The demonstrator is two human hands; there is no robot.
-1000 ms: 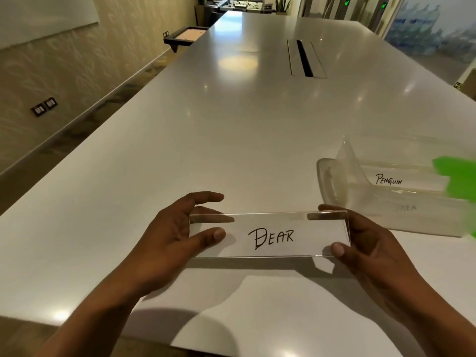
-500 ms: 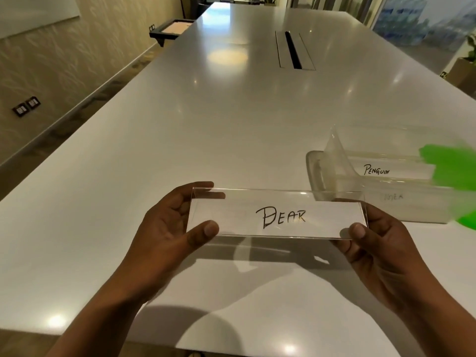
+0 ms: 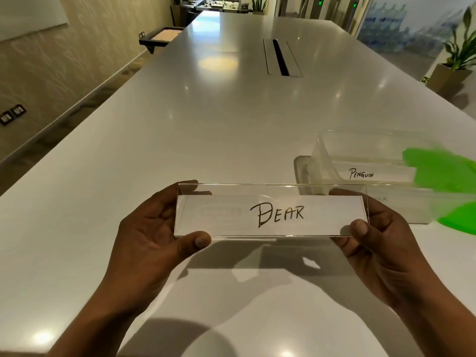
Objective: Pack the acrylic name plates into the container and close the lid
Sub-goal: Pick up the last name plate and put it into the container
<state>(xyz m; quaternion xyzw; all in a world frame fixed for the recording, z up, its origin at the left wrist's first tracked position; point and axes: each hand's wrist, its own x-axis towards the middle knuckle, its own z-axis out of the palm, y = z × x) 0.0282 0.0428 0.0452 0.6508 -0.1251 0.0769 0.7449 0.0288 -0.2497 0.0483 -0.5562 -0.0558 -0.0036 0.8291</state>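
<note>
A clear acrylic name plate (image 3: 270, 215) with a paper insert reading "BEAR" is held above the white table, face toward me. My left hand (image 3: 152, 233) grips its left end, thumb on the front lower corner. My right hand (image 3: 371, 235) grips its right end the same way. Behind and to the right stands a clear plastic container (image 3: 306, 171), open, with a plate marked "PENGUIN" (image 3: 371, 175) inside. A green lid or part (image 3: 443, 171) shows at the container's right, partly cut off by the frame edge.
The long white table (image 3: 206, 130) stretches ahead, with a cable slot (image 3: 280, 57) in its middle. The table's left edge runs beside a carpeted aisle and a wall. A potted plant (image 3: 456, 65) stands at the far right.
The BEAR plate has been lifted and tilted up toward me, a little to the right, with both hands still on its ends. The container has not moved.
</note>
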